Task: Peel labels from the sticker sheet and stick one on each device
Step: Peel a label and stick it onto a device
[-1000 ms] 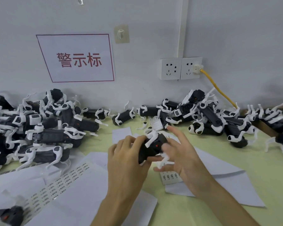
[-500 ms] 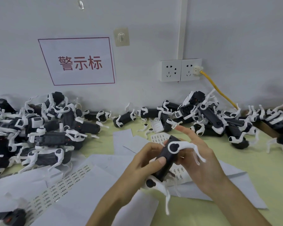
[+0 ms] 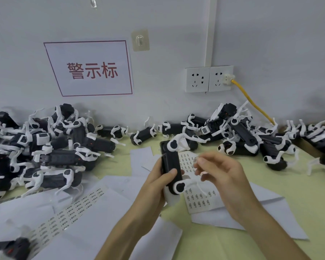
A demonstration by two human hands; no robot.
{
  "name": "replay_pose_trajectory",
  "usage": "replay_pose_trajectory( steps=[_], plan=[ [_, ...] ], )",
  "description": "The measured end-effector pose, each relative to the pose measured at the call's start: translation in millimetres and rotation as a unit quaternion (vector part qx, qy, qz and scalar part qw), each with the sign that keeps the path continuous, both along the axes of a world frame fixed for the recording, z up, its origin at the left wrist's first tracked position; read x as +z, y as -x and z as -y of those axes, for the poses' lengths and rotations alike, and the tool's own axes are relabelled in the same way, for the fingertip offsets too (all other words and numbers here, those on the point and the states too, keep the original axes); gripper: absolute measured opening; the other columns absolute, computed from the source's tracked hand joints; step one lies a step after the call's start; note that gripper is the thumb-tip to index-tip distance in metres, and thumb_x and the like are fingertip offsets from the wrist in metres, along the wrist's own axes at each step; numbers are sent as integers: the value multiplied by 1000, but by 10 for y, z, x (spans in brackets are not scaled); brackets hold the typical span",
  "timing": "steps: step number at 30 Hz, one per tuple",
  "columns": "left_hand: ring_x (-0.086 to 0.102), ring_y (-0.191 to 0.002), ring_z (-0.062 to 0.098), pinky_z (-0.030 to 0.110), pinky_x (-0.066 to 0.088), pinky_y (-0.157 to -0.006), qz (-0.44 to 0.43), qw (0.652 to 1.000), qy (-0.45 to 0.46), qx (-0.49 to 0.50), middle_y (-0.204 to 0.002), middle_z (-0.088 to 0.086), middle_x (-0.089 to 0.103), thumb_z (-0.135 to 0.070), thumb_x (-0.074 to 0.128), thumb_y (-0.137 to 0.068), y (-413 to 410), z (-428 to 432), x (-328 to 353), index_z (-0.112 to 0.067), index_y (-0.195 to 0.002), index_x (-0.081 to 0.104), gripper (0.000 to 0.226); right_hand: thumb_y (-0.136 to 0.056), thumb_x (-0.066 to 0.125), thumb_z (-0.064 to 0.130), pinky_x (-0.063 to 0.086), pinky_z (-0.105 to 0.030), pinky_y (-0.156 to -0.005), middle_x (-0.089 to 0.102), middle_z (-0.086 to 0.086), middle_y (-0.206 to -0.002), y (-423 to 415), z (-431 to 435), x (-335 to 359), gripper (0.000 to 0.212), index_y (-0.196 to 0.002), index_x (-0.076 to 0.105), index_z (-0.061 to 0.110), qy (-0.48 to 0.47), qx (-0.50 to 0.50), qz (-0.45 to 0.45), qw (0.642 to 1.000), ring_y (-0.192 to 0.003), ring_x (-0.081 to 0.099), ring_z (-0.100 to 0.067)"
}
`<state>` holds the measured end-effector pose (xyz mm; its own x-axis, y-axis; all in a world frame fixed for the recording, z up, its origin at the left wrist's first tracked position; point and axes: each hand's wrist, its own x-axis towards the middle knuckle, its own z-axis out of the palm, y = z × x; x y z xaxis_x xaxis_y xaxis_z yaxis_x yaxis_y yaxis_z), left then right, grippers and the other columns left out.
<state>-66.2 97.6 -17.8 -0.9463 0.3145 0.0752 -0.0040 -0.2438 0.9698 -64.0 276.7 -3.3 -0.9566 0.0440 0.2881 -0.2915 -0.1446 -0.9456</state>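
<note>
Left grip (image 3: 152, 186) clasps device (image 3: 170, 163), long axis pointing away.

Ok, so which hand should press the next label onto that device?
Right. The left hand grips the device, steadying it. The right hand hovers beside it above the sticker sheet, fingertips pinched together; blur hides whether they already hold a label.

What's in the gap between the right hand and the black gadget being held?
Head view: the sticker sheet, lying on the table beneath, shows between the right hand and the device the left hand grips.
</note>
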Motion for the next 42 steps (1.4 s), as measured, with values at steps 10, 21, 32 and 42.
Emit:
replay_pose_trajectory(
  steps=[10,21,32,42],
  plan=[
    [56,-129,1,24,48,-101,-121,988,87,39,-135,-20,63,-35,55,-94,-80,-182,-167,-38,-149,37,58,-88,74,8,53,-18,-63,75,3,-79,-45,105,-23,11,-80,76,16,-60,-43,-24,997,-72,69,-6],
    [41,-139,-4,12,37,-107,-208,960,156,104,-143,-29,46,-29,49,-100,-133,-269,-167,-43,-150,23,58,-88,76,13,49,-15,-62,74,4,-75,-63,141,-34,17,-76,75,24,-77,-69,-16,995,-65,67,-7],
    [43,-136,32,59,40,-111,-205,941,218,161,-148,1,41,-33,49,-97,-161,-334,-209,-29,-162,10,76,-91,75,17,53,-18,-61,75,2,-72,-84,175,-72,18,-78,72,29,-88,-86,-16,992,-61,71,-14],
    [36,-138,8,38,34,-117,-233,919,245,203,-145,-12,39,-15,52,-104,-195,-371,-225,-21,-162,10,72,-90,74,14,45,-11,-54,70,-2,-62,-100,218,-84,17,-76,70,22,-62,-88,-15,994,-52,66,-8]
  ],
)
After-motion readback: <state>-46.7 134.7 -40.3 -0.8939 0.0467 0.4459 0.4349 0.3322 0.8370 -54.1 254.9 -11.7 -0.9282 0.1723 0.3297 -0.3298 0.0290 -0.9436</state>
